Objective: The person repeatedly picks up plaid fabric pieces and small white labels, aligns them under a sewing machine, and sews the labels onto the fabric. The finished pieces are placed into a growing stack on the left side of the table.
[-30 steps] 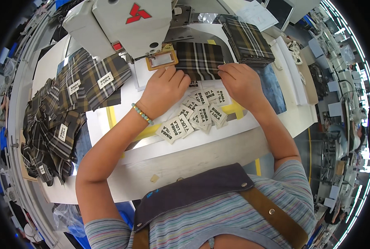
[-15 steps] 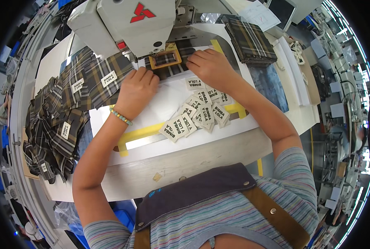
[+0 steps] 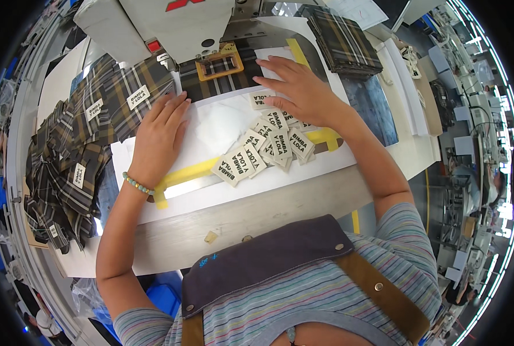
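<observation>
A plaid fabric piece (image 3: 192,86) lies under the yellow clamp frame (image 3: 234,70) of a white sewing machine (image 3: 190,29). My left hand (image 3: 160,135) rests flat with fingers stretched out, its tips by the left edge of that piece and the neighbouring plaid fabric. Over the white sheet (image 3: 208,121), my right hand (image 3: 297,86) has its fingers spread, and the thumb reaches over a cream label (image 3: 259,99). I see nothing held in either hand. Below the right hand lies a loose heap of cream fabric labels (image 3: 280,144) with dark print.
At left, plaid pieces with labels on them (image 3: 75,173) are heaped and hang over the table edge. A neat stack of folded plaid fabric (image 3: 346,46) stands at the back right. Yellow tape (image 3: 193,171) borders the white sheet. A blue bin (image 3: 164,300) sits below the table.
Both hands have come away from the fabric at the clamp frame: the left moved left and its fingers straightened, the right opened and shifted slightly. The whole view has shifted a little.
</observation>
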{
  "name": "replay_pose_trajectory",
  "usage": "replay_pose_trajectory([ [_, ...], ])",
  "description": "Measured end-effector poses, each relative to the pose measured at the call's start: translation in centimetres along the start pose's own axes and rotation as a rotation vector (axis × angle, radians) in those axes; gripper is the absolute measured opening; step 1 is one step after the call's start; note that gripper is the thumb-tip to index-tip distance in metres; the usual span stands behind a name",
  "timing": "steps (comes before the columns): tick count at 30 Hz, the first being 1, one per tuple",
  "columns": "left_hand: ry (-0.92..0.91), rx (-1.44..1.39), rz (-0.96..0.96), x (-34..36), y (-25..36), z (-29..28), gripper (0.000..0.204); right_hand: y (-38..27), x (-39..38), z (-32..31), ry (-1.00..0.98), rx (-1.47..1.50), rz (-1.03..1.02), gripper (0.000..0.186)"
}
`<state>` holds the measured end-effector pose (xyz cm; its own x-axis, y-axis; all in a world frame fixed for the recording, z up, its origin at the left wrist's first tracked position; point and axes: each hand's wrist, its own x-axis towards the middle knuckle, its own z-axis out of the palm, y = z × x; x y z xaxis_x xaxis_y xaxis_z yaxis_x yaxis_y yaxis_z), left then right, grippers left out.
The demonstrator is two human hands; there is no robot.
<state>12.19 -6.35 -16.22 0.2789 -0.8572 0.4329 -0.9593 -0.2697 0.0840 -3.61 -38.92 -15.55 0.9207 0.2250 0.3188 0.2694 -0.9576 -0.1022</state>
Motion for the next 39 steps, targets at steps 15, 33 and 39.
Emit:
replay_pose_trajectory([
  [15, -0.004, -0.036, -0.006, 0.1, 0.2, -0.4, 0.043, 0.8, -0.5, -0.1, -0.056, 0.040, 0.043, 0.047],
  [33, 0.011, -0.177, -0.044, -0.1, -0.1, -0.5, 0.058, 0.7, -0.5, -0.1, 0.022, 0.140, 0.041, 0.048],
  [39, -0.019, -0.180, -0.100, -0.1, 0.3, -0.4, 0.058, 0.9, -0.5, 0.2, 0.016, 0.120, 0.026, 0.045],
])
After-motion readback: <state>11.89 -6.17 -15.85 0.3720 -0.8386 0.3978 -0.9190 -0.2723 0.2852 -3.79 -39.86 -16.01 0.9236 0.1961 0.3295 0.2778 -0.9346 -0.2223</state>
